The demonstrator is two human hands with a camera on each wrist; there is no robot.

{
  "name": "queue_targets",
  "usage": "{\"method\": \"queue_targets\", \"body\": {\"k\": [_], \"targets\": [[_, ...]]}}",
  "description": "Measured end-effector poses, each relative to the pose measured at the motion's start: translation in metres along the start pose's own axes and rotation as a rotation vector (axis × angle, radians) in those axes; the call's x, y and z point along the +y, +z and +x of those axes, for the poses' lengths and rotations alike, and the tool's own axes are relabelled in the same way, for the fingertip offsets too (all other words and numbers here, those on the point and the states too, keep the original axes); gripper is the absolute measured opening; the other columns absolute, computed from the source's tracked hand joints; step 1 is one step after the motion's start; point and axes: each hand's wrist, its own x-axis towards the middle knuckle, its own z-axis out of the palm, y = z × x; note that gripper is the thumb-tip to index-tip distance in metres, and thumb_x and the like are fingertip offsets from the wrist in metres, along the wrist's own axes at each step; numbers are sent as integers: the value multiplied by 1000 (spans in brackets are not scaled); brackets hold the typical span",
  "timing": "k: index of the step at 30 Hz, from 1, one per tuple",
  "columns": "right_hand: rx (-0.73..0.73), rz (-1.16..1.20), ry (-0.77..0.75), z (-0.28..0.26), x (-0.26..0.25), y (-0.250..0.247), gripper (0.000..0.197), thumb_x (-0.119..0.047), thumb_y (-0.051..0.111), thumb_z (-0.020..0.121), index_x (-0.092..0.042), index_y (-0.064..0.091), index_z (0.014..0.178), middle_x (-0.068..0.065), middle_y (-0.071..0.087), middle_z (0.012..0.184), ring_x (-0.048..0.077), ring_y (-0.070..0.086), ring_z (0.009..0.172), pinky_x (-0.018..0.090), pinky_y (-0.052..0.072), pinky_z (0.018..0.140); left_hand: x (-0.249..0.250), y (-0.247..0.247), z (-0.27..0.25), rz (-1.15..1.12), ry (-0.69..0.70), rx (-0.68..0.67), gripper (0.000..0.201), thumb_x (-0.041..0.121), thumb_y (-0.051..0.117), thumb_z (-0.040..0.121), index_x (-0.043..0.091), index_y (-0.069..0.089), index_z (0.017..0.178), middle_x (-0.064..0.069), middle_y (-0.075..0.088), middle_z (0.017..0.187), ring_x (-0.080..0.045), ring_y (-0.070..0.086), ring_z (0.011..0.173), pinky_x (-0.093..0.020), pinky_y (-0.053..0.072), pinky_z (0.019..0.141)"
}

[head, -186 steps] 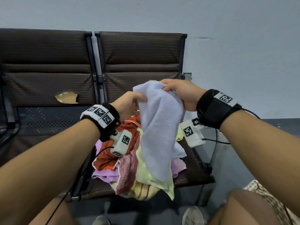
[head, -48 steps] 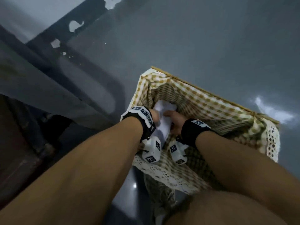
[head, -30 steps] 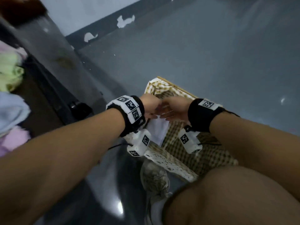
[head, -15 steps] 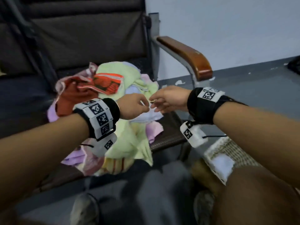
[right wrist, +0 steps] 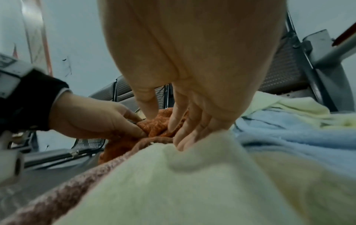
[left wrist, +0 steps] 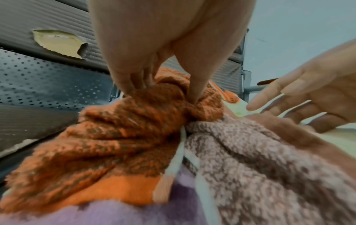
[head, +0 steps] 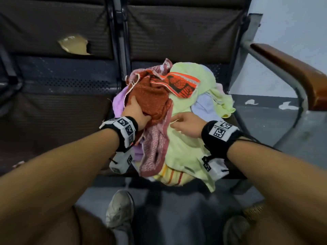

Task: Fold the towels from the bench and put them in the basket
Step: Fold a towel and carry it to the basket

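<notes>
Dark brown bench seats (head: 53,121) carry a heap of crumpled towels right under my fingers. My left hand (head: 136,112) is closed on the rust-orange towel (head: 152,101): its fingers (left wrist: 123,85) and thumb dig into a bunched fold of it, so the cloth sits between them. My right hand (head: 185,123) hovers with loose, straight fingers (right wrist: 179,120) over the pale yellow-green towel (head: 184,147), their tips just beside the orange one. A mauve speckled towel (head: 155,147) lies between both wrists, a light blue towel (head: 203,106) beyond my right fingertips.
</notes>
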Motion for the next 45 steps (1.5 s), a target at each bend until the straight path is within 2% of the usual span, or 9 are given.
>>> {"method": "queue_targets", "body": {"k": [2,5,13,19,24,29,33,40,45], "targets": [[28,59,6,3,0,-2,26,-27,60,95,-16,66,118,3,69,101,24,68,100,39,54,94,0,-2,9,13,-5,20,50,29,70,83,5,57,125,-21,66,117,-39,62,106,-36,48,87],[63,143,-12,6,-3,-1,37,-29,66,91,-17,59,126,1,69,101,22,69,97,38,55,90,17,-5,4,-131,54,54,17,32,66,85,17,62,93,-7,70,95,-29,64,94,-32,47,82],[239,483,-121,-9,-3,-17,24,9,58,83,-6,66,99,4,74,77,21,70,71,43,59,67,82,-10,-43,-647,319,-112,9,30,59,72,24,65,76,5,63,71,-16,57,69,-35,47,76],[414,666,-101,-32,13,-63,25,-9,55,85,-16,75,97,9,76,102,26,70,102,45,53,98,67,-20,-38,-63,500,-225,86,36,66,60,30,42,142,-4,55,137,-26,51,128,-43,40,108],[548,592,-69,-42,38,-82,38,-19,52,76,-13,66,111,19,70,107,38,66,102,50,51,93,66,2,-36,-20,538,-147,14,14,54,95,17,66,102,-8,68,96,-31,64,97,-33,45,79],[596,366,10,-47,65,-88,46,-30,58,79,-26,52,124,-3,68,96,13,68,77,34,53,74,102,3,-35,-558,404,-48,24,21,47,100,15,70,100,-5,73,102,-25,67,100,-39,51,92],[344,-69,-95,-52,60,-64,79,-67,73,60,-27,50,124,-10,62,114,9,61,100,29,48,90,126,-1,-48,-723,390,-37,30,36,62,84,10,73,75,-8,73,73,-16,64,67,-41,53,69],[634,-206,-68,-37,61,-76,11,-30,56,98,-23,64,97,-2,68,93,24,63,91,32,47,82,122,-8,-36,-613,189,109,71,66,42,92,6,58,56,-2,62,62,-26,59,68,-40,43,68],[538,36,-177,-38,52,-73,28,-26,32,108,-13,44,86,-2,46,73,17,45,71,32,35,70,95,-1,-28,-174,262,90,30,36,60,86,20,54,111,-14,65,113,-36,60,106,-36,43,81]]}}
